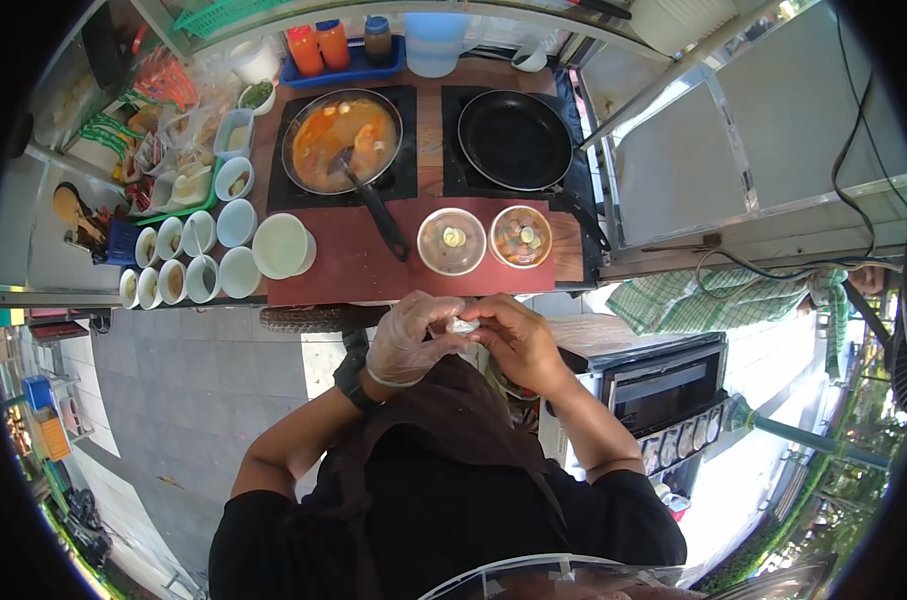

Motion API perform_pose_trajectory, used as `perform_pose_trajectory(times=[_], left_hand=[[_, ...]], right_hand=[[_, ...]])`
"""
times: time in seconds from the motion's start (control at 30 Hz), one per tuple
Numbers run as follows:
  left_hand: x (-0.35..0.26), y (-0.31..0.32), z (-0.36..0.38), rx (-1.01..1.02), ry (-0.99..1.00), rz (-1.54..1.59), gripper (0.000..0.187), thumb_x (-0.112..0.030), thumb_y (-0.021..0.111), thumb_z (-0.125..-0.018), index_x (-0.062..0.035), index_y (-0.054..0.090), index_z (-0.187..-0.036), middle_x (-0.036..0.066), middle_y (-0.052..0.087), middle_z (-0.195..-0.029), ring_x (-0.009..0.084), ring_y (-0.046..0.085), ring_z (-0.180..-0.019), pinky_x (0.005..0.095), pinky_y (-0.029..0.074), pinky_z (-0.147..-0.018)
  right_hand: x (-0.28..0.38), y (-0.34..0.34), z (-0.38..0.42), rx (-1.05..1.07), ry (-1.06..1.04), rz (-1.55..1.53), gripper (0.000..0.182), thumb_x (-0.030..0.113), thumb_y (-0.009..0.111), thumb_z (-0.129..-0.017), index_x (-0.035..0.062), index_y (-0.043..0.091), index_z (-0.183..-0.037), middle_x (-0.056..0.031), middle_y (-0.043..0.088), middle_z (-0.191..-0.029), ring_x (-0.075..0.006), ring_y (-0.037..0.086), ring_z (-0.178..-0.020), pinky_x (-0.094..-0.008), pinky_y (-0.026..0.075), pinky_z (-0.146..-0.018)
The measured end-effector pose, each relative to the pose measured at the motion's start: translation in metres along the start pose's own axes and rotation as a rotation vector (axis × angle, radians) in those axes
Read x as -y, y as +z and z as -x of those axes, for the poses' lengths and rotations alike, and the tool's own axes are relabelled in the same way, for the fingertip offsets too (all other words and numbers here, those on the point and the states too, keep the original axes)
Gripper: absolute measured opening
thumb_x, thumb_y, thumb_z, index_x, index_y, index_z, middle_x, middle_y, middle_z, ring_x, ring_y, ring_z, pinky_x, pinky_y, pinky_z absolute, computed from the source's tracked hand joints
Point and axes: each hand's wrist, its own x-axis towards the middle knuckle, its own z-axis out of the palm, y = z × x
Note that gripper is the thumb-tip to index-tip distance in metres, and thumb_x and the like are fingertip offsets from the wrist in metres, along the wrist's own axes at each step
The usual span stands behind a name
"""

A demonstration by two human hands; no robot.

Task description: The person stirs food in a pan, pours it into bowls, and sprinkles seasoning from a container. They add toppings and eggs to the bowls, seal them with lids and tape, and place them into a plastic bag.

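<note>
My left hand (405, 338), in a clear plastic glove, is closed in a pinch in front of the counter edge. My right hand (518, 340), ungloved, meets it with fingers pinched too. Between the fingertips of both is a small crumpled white-and-silver piece (461, 326); its exact kind is hard to make out. Beyond the hands, on a red mat (343, 270), stand two round tubs: one with a cloudy lid (450, 241), the other with colourful food (521, 237). A dark ladle (378, 213) leans out of a pan of orange soup (342, 140).
An empty black frying pan (515, 140) sits on the right burner. Several small white bowls (238, 222) crowd the left, beside stacked white bowls (281, 246). Sauce bottles stand in a blue tray (343, 62). A metal oven (663, 390) is at the lower right.
</note>
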Motion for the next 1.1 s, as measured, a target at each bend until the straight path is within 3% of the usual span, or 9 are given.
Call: perform_pose_trajectory(times=[0.1,0.23,0.4,0.47,0.77,0.83,0.87,0.93,1.1], left_hand=[[-0.001,-0.020,0.022,-0.028,-0.054,0.001,0.036,-0.012,0.089,-0.076,-0.0120,0.076,-0.110,0.007,0.072,-0.098,0.0241,0.072,-0.088,0.0373,0.059,-0.075],[0.017,-0.054,0.058,0.054,-0.151,-0.013,0.034,-0.005,0.087,-0.074,-0.0131,0.079,-0.106,0.009,0.077,-0.099,0.0254,0.075,-0.087,0.0351,0.060,-0.077],[0.060,-0.086,0.118,0.050,-0.635,0.274,0.031,0.007,0.081,-0.080,-0.0096,0.078,-0.106,0.006,0.079,-0.098,0.0169,0.074,-0.086,0.0310,0.061,-0.078],[0.075,-0.101,0.138,0.016,-1.028,0.680,0.028,0.006,0.074,-0.092,-0.0081,0.073,-0.116,0.007,0.074,-0.110,0.0147,0.071,-0.091,0.0292,0.061,-0.080],[0.162,-0.136,0.235,0.141,-1.217,0.871,0.072,0.011,0.073,-0.090,-0.0170,0.042,-0.149,0.006,0.059,-0.128,0.0157,0.064,-0.101,0.0294,0.058,-0.085],[0.158,-0.134,0.226,0.171,-1.344,0.864,0.064,-0.003,0.072,-0.097,-0.0190,0.043,-0.152,0.006,0.059,-0.129,0.0196,0.063,-0.106,0.0341,0.055,-0.095],[0.171,-0.132,0.232,0.119,-1.382,1.208,0.061,-0.016,0.072,-0.098,-0.0184,0.045,-0.153,0.009,0.059,-0.135,0.0229,0.061,-0.115,0.0389,0.053,-0.100],[0.186,-0.133,0.225,0.095,-1.300,1.767,0.070,-0.053,0.066,-0.100,-0.0141,0.047,-0.155,0.016,0.054,-0.150,0.0304,0.056,-0.132,0.0480,0.044,-0.115],[0.181,-0.137,0.207,0.136,-1.308,1.830,0.075,-0.058,0.067,-0.099,-0.0129,0.048,-0.155,0.013,0.054,-0.151,0.0312,0.054,-0.137,0.0472,0.042,-0.117]], right_hand=[[-0.014,0.034,0.004,-0.006,0.085,-0.401,0.024,-0.005,0.077,-0.091,0.0008,0.073,-0.114,-0.0094,0.075,-0.106,-0.0153,0.073,-0.091,-0.0286,0.059,-0.079],[-0.009,0.084,-0.003,-0.032,0.008,-0.265,0.019,-0.002,0.080,-0.090,0.0038,0.078,-0.108,-0.0064,0.077,-0.097,-0.0117,0.073,-0.086,-0.0252,0.056,-0.077],[-0.038,0.161,-0.004,-0.079,-0.327,0.114,0.029,0.000,0.077,-0.079,0.0082,0.079,-0.107,-0.0082,0.074,-0.109,-0.0290,0.071,-0.097,-0.0385,0.060,-0.083],[-0.054,0.197,-0.002,-0.104,-0.289,0.123,0.031,0.000,0.078,-0.077,0.0087,0.079,-0.106,-0.0080,0.074,-0.108,-0.0287,0.071,-0.097,-0.0385,0.060,-0.083],[-0.093,0.325,0.026,-0.279,-0.025,-0.122,0.023,-0.008,0.076,-0.087,0.0076,0.079,-0.104,-0.0061,0.075,-0.099,-0.0219,0.073,-0.088,-0.0329,0.062,-0.077],[-0.117,0.352,0.036,-0.392,0.549,-0.718,0.011,-0.003,0.071,-0.096,0.0029,0.076,-0.103,-0.0065,0.076,-0.097,-0.0179,0.073,-0.083,-0.0326,0.061,-0.076],[-0.135,0.366,0.036,-0.536,0.632,-0.958,0.008,-0.001,0.068,-0.100,0.0009,0.074,-0.105,-0.0056,0.075,-0.093,-0.0137,0.071,-0.078,-0.0298,0.059,-0.073],[-0.175,0.375,0.036,-0.646,0.658,-1.294,0.011,0.002,0.067,-0.102,0.0027,0.071,-0.112,-0.0054,0.074,-0.099,-0.0138,0.069,-0.083,-0.0272,0.056,-0.073],[-0.179,0.358,0.026,-0.746,0.578,-1.379,0.012,0.005,0.070,-0.102,0.0010,0.069,-0.113,-0.0068,0.074,-0.105,-0.0141,0.067,-0.085,-0.0275,0.055,-0.074]])
